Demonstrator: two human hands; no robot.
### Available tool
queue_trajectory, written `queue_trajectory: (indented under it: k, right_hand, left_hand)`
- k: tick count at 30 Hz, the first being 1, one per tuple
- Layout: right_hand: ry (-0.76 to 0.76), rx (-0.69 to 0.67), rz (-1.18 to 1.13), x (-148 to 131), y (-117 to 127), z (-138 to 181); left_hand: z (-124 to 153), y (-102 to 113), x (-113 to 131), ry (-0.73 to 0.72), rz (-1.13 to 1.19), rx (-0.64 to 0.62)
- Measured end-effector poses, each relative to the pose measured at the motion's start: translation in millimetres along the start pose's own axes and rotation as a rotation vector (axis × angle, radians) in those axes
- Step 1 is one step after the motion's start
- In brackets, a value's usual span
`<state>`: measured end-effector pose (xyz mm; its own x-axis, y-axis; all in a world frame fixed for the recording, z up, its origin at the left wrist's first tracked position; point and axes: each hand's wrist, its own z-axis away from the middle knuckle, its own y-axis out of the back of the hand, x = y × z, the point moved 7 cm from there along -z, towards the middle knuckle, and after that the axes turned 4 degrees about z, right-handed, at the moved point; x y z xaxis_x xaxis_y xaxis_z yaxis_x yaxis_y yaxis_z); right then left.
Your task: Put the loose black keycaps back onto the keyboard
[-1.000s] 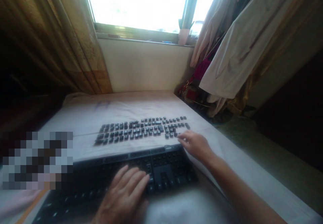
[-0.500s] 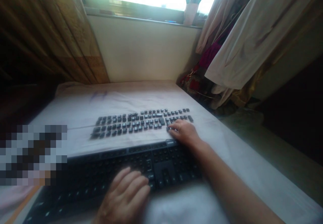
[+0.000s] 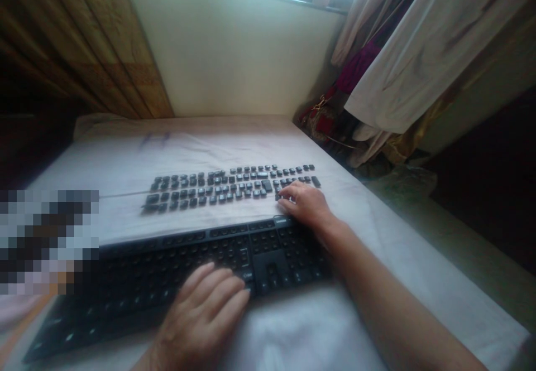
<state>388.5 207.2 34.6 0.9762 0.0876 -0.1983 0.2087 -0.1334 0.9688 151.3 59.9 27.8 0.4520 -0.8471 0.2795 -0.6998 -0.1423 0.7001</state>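
Note:
A black keyboard with its keycaps off lies on the white sheet in front of me. My left hand rests flat over its near edge, fingers stretched out side by side, holding nothing visible. Beyond the keyboard, many loose black keycaps are laid out in rows. My right hand reaches across the keyboard's right end to the right part of these rows. Its thumb and index finger close around a small black keycap; the other fingers partly cover neighbouring keycaps.
The keyboard and keycaps lie on a white sheet that runs back to a pale wall. A brown curtain hangs at left, clothes at right. A blurred-out patch covers the left edge.
My view has tilted down a little, so everything sits higher and less window shows. Both hands stay in about the same places, the right still at the keycap.

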Motion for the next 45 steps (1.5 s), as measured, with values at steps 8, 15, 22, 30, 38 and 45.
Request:
queue_trajectory:
  k: [8, 15, 22, 30, 38, 45]
  right_hand:
    - [0.149, -0.031, -0.227, -26.8, 32.9, 33.7]
    - [0.224, -0.209, -0.366, -52.9, 17.1, 85.6]
    - [0.248, -0.275, -0.36, -61.9, 7.6, 95.5]
    - [0.233, -0.269, -0.361, -60.8, 4.8, 98.6]
    - [0.226, -0.226, -0.342, -61.9, 4.3, 98.9]
    - [0.223, -0.221, -0.309, -60.6, 3.3, 101.6]
  left_hand:
    - [-2.5, -0.5, 3.2, -0.042, -0.017, 0.01]
    - [-0.1, -4.5, 2.7, -0.042, -0.038, -0.023]
    - [-1.8, -3.2, 5.6, -0.072, -0.055, -0.019]
    - [-3.2, -4.9, 5.9, -0.071, -0.054, -0.031]
    - [-15.5, -18.9, 10.0, -0.042, -0.132, -0.107]
    - [-20.5, -25.9, 11.1, -0.027, -0.152, -0.133]
